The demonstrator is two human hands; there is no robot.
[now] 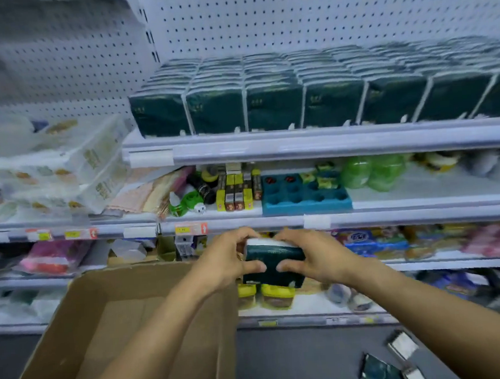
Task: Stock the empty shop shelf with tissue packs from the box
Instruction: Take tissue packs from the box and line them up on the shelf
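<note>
I am holding a dark green pack (273, 261) between both hands, out in front of the lower shelves. My left hand (228, 257) is wrapping its fingers (243, 237) over the top left corner with the thumb pressing the near face; my right hand (309, 254) is mirroring it on the other side, fingers (284, 236) curled over the white top edge and thumb on the front. I judge the two-sided grip is keeping the soft pack square so it can go in upright like the rest.

Above and beyond my fingers, the top shelf (299, 146) is already carrying tight rows of packs (275, 104), standing on end with their faces forward; I cannot see a free slot from here, so the gap may be off to the right or behind.

Below my left wrist the box (83, 313) is standing open and, as far as I can see in, looking bare. Down to the right of my right forearm a few loose packs (388, 366) are lying on the floor. Between my fingers and the top shelf, the middle shelf lip (245, 223) is jutting out, so I am expecting to lift clear of it first.
</note>
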